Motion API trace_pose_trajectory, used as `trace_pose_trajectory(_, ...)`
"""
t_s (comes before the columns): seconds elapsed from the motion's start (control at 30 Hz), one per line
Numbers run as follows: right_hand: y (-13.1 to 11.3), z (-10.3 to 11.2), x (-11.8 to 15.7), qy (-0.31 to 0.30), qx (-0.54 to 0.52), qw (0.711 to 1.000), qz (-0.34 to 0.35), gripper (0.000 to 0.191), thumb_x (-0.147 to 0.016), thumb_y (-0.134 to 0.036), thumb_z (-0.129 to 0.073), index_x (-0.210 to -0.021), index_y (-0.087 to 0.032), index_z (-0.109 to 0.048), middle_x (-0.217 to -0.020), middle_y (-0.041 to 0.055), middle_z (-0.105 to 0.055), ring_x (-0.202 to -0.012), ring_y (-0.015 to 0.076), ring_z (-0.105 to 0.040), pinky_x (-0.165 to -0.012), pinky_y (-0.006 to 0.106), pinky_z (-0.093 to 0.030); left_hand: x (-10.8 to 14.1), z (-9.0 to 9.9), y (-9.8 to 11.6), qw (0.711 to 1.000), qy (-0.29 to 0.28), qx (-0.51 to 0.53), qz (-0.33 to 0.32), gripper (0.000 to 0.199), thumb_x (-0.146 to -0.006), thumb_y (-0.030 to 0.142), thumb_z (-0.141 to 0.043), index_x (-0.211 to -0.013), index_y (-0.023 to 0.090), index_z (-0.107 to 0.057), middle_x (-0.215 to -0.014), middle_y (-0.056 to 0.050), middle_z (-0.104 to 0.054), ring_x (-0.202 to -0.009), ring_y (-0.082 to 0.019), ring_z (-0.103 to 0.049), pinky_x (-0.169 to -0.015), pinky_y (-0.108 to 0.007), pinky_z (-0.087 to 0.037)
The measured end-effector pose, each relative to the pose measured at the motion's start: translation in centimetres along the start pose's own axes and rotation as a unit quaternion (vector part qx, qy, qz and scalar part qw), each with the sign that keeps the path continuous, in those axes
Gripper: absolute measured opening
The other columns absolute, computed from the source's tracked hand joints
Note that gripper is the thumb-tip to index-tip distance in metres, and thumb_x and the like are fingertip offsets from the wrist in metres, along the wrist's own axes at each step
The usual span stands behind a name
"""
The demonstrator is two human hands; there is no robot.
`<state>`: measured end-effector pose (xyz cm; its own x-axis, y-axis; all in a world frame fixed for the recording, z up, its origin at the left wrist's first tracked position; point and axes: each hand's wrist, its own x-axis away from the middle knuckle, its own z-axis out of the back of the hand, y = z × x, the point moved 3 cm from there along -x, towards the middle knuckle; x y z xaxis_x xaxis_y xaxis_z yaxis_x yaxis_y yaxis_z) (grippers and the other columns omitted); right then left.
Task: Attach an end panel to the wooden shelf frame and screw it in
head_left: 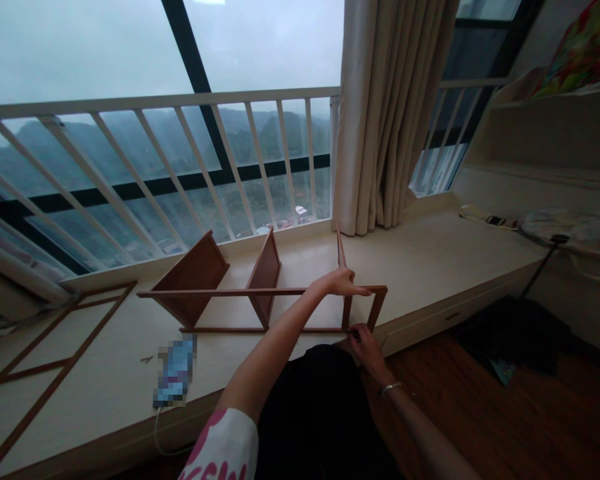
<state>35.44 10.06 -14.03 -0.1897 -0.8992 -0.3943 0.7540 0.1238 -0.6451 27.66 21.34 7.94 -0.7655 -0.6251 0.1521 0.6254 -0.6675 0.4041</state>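
A brown wooden shelf frame (pixel 230 293) lies on its side on the pale window ledge, with several brown panels standing up from it. My left hand (pixel 341 283) reaches over its upper rail near the right end, fingers closed around the wood by a panel edge. Lower down, my right hand (pixel 365 340) has its fingers pressed together at the corner where the lower rail meets a crosspiece. Whatever small thing those fingertips hold, if anything, is too small to tell.
A second brown frame (pixel 63 363) lies flat at the left. Near the front edge rests a phone (pixel 176 373) with a white cable, beside small brown pieces (pixel 147 359). Behind are a white railing (pixel 130 101) and a beige curtain (pixel 380 120). A bag (pixel 575 233) sits at the right.
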Motion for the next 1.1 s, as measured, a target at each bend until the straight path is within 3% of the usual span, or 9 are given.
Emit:
trace_pose_trajectory(0.73, -1.3, 0.9, 0.8, -0.001, 0.066, 0.998, -0.008, 0.028, -0.078, -0.022, -0.036, -0.105, -0.02, -0.044, -0.104, 0.0086, -0.048, -0.088, 0.0204, -0.051, -0.069, 0.031, -0.043, -0.1, -0.1, -0.1, 1.0, 0.007, 0.017, -0.001, 0.052, -0.051, 0.065, -0.051, -0.067, 0.016, -0.053, -0.065, -0.002, -0.055, -0.061, -0.014, -0.049, -0.051, -0.024, -0.031)
trace_pose_trajectory(0.9, -4.2, 0.7, 1.2, -0.023, 0.068, 0.997, -0.003, 0.021, -0.081, -0.025, -0.033, -0.092, -0.02, -0.05, -0.093, 0.0068, -0.052, -0.08, 0.0181, -0.052, -0.067, 0.029, -0.041, -0.2, -0.1, -0.1, 1.0, 0.016, 0.025, -0.01, 0.051, -0.05, 0.066, -0.052, -0.064, 0.016, -0.052, -0.062, -0.001, -0.054, -0.059, -0.013, -0.048, -0.05, -0.024, -0.03)
trace_pose_trajectory(1.0, -7.5, 0.0, 0.2, -0.088, 0.035, 0.995, 0.042, 0.022, -0.082, -0.024, -0.032, -0.09, -0.021, -0.051, -0.089, 0.0041, -0.054, -0.074, 0.0147, -0.052, -0.068, 0.026, -0.039, -0.3, -0.2, -0.1, 0.999, 0.021, 0.027, -0.006, 0.051, -0.048, 0.066, -0.052, -0.063, 0.016, -0.052, -0.061, 0.0, -0.053, -0.058, -0.013, -0.047, -0.05, -0.024, -0.029)
trace_pose_trajectory(1.1, -10.8, -1.8, -1.5, -0.164, 0.036, 0.981, 0.095, 0.021, -0.081, -0.026, -0.035, -0.091, -0.022, -0.053, -0.089, 0.0034, -0.055, -0.08, 0.0149, -0.052, -0.072, 0.026, -0.037, -0.2, -0.2, -0.1, 0.999, 0.021, 0.03, -0.002, 0.052, -0.048, 0.066, -0.052, -0.063, 0.016, -0.052, -0.061, 0.0, -0.053, -0.059, -0.012, -0.047, -0.05, -0.023, -0.029)
